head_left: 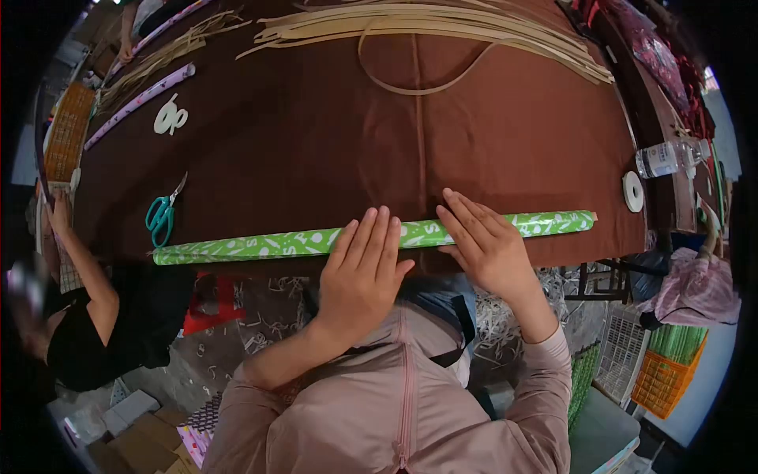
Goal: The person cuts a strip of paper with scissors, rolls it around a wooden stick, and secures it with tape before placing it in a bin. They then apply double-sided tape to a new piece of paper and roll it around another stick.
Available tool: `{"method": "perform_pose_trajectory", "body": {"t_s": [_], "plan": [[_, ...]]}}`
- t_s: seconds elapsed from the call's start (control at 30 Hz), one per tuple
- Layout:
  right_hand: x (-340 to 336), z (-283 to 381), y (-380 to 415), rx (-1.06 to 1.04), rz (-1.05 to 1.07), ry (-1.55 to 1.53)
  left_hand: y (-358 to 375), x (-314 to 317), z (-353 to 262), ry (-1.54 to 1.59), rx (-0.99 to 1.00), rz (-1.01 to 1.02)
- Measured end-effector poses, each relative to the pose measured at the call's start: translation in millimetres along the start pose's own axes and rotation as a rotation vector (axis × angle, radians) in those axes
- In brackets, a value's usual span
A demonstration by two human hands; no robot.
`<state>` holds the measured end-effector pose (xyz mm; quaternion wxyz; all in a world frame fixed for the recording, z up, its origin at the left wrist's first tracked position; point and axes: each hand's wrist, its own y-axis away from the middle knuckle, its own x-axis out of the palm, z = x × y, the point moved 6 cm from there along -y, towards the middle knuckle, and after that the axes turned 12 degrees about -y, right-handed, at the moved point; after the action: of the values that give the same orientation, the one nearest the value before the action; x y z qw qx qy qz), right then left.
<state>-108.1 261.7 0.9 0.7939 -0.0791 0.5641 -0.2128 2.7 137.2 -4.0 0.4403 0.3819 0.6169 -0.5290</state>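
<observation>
A long thin roll wrapped in green patterned paper lies along the near edge of a table covered in brown cloth. My left hand rests flat on the middle of the roll, fingers spread. My right hand lies flat just beside it on the roll, fingers pointing up-left. Neither hand grips anything; both press down on the paper.
Teal-handled scissors lie at the left. A tape roll and a water bottle sit at the right edge. Pale strips pile at the far side, with purple wrapped sticks. A person in black sits left.
</observation>
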Motion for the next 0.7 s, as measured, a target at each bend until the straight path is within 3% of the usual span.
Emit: {"method": "perform_pose_trajectory", "body": {"t_s": [0.1, 0.2, 0.37, 0.7], "plan": [[1.7, 0.0, -0.5, 0.001, 0.022, 0.005, 13.8, -12.6, 20.0, -0.056, 0.206, 0.024], [1.4, 0.5, -2.4, -0.001, 0.028, 0.013, 22.2, -15.0, 37.7, -0.187, 0.265, 0.038], [-3.6, -2.6, 1.6, 0.025, 0.042, 0.029, 23.0, -13.6, 57.1, -0.203, 0.303, -0.05], [-13.7, -3.2, 5.6, 0.04, 0.1, 0.007, 13.2, -10.6, 36.3, -0.114, 0.339, -0.158]]}}
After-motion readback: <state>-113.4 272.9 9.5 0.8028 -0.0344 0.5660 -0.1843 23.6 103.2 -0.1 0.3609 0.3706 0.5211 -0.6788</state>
